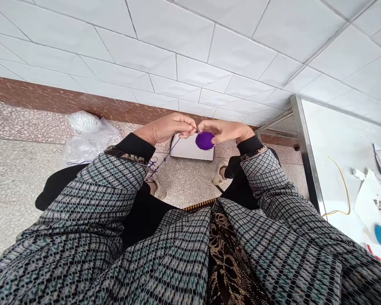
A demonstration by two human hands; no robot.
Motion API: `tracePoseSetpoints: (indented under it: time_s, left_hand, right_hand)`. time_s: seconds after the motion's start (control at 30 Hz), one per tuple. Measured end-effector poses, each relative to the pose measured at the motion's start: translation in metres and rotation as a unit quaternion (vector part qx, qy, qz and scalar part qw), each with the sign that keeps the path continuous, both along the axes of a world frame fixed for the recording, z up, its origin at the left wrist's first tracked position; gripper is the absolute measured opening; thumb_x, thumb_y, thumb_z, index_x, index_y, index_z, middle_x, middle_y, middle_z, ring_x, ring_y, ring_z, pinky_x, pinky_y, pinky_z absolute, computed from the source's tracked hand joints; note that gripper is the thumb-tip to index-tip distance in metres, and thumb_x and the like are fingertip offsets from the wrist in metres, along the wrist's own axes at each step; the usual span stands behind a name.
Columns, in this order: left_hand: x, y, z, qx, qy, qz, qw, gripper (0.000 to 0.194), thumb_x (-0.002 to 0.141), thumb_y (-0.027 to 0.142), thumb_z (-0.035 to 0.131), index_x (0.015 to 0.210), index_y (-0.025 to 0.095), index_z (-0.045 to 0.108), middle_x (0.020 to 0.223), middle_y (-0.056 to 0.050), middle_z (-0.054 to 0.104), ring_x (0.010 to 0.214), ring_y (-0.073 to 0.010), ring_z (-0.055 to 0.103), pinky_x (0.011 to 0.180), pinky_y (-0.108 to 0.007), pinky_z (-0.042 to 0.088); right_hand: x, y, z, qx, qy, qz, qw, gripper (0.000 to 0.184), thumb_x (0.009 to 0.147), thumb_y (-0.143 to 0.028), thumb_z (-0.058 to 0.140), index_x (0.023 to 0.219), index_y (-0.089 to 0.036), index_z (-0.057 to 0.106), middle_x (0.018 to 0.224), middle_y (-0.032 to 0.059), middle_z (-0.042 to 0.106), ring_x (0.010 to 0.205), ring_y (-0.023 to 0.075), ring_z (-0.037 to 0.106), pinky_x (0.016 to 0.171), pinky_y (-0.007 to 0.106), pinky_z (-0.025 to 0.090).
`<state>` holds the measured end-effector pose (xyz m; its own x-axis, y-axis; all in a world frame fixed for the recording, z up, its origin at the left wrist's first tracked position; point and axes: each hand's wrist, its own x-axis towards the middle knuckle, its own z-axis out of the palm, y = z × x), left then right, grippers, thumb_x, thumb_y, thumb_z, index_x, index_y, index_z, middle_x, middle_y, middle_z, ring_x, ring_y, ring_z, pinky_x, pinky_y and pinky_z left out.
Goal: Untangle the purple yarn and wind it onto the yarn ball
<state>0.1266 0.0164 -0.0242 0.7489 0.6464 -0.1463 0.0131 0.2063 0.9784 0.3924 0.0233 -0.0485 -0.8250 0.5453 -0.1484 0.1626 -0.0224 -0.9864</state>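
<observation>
Purple yarn ball point(205, 140) sitting gripped under the curled fingers point(220, 133) of the right hand point(226, 132), held up at arm's length above a flat white box or card point(192, 148) on the speckled stone floor point(184, 190). Left hand point(167, 129) closing just beside it, finger and thumb pinching a thin purple strand point(173, 149) that is trailing down past the checked left sleeve point(123, 178).

Slack strand posing the likeliest trouble, with a loosened pinch risking a slip and the loops near that cuff risking a snag or knot. Relaxed right fingers risking a dropped ball, free to roll across the floor toward the beige shoes point(220, 173) or under the steel-edged counter point(333, 140).

Clear plastic bag point(89, 144) lying crumpled on the floor at left, holding a white bundle point(83, 121), its material too hazy to tell. Yellow wire point(344, 182) and white paper point(371, 203) resting on the counter at right.
</observation>
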Motion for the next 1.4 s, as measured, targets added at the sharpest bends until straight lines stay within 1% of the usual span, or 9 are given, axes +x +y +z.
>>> tracePoseSetpoints:
  time_s: [0.1,0.23,0.37,0.6,0.73,0.83,1.03,1.27,1.4]
  left_hand:
    - [0.0,0.001,-0.005,-0.043,-0.019,0.027,0.999,0.031,0.092,0.018,0.082,0.065,0.016,0.066,0.065,-0.003,0.053,0.056,-0.0114,0.045,0.058,-0.027,0.043]
    - [0.005,-0.003,-0.014,-0.071,-0.021,0.008,0.997,0.033,0.096,0.016,0.077,0.065,0.016,0.064,0.066,-0.003,0.05,0.054,-0.0107,0.042,0.054,-0.024,0.039]
    - [0.01,-0.005,-0.018,-0.062,-0.007,-0.017,0.998,0.032,0.095,0.012,0.071,0.063,0.016,0.064,0.064,-0.003,0.047,0.054,-0.011,0.042,0.055,-0.022,0.036]
    - [0.01,-0.007,-0.011,0.006,0.01,-0.097,0.995,0.027,0.086,0.026,0.078,0.061,0.017,0.072,0.062,-0.006,0.056,0.056,-0.0143,0.048,0.057,-0.026,0.041]
    - [0.005,-0.004,-0.008,-0.003,-0.026,-0.05,0.998,0.032,0.085,0.036,0.086,0.063,0.017,0.071,0.063,-0.005,0.056,0.055,-0.0145,0.051,0.059,-0.03,0.045]
    - [0.002,0.001,-0.012,-0.015,-0.082,0.018,0.996,0.032,0.083,0.035,0.086,0.063,0.017,0.068,0.062,-0.004,0.053,0.057,-0.0135,0.051,0.058,-0.029,0.044]
    - [0.005,-0.001,-0.018,-0.031,-0.083,-0.022,0.996,0.033,0.088,0.033,0.085,0.067,0.017,0.066,0.064,-0.004,0.054,0.056,-0.0133,0.051,0.056,-0.029,0.044]
    - [0.01,-0.004,-0.029,-0.073,-0.053,0.055,0.994,0.023,0.107,0.036,0.068,0.109,0.014,0.074,0.072,-0.005,0.065,0.06,-0.0161,0.058,0.059,-0.027,0.048]
    - [0.005,0.001,-0.043,-0.066,-0.035,0.091,0.993,0.012,0.096,0.022,0.077,0.088,0.014,0.074,0.067,-0.001,0.057,0.057,-0.0113,0.05,0.066,-0.026,0.051]
  right_hand:
    - [0.01,0.0,0.012,-0.02,0.172,-0.145,0.974,0.077,0.059,-0.067,0.099,0.105,-0.024,0.055,0.106,0.0051,0.065,0.092,0.0179,0.059,0.077,0.031,0.056]
    - [0.019,0.014,0.016,0.003,0.324,-0.359,0.875,0.071,0.063,-0.071,0.094,0.104,-0.027,0.054,0.105,0.0049,0.061,0.097,0.0197,0.05,0.079,0.033,0.055]
    - [0.025,0.023,0.016,0.016,0.313,-0.379,0.871,0.071,0.065,-0.071,0.096,0.105,-0.028,0.057,0.109,0.0051,0.061,0.122,0.0223,0.05,0.098,0.036,0.058]
    - [0.014,0.022,0.009,0.12,0.091,-0.432,0.889,0.052,0.086,-0.063,0.081,0.112,-0.027,0.055,0.114,0.0057,0.061,0.106,0.0224,0.061,0.079,0.033,0.059]
    - [0.002,0.008,0.001,0.07,-0.102,-0.151,0.981,0.046,0.072,-0.027,0.091,0.106,-0.021,0.061,0.101,0.0023,0.065,0.09,0.0155,0.057,0.075,0.025,0.053]
    - [0.006,0.001,0.001,-0.028,0.054,-0.027,0.998,0.062,0.063,-0.036,0.102,0.108,-0.02,0.062,0.107,0.0044,0.071,0.093,0.0164,0.065,0.076,0.025,0.057]
    - [0.018,0.02,0.002,-0.076,0.411,-0.35,0.838,0.068,0.066,-0.064,0.095,0.114,-0.031,0.06,0.102,-0.0004,0.069,0.073,0.0143,0.055,0.058,0.024,0.054]
    - [0.014,0.013,0.025,-0.037,0.344,-0.441,0.828,0.067,0.059,-0.06,0.093,0.116,-0.034,0.067,0.12,0.0061,0.073,0.091,0.0248,0.053,0.077,0.04,0.055]
    - [0.029,0.013,0.045,0.027,0.312,-0.496,0.81,0.066,0.062,-0.067,0.09,0.113,-0.034,0.065,0.113,0.0078,0.07,0.101,0.0286,0.053,0.086,0.042,0.053]
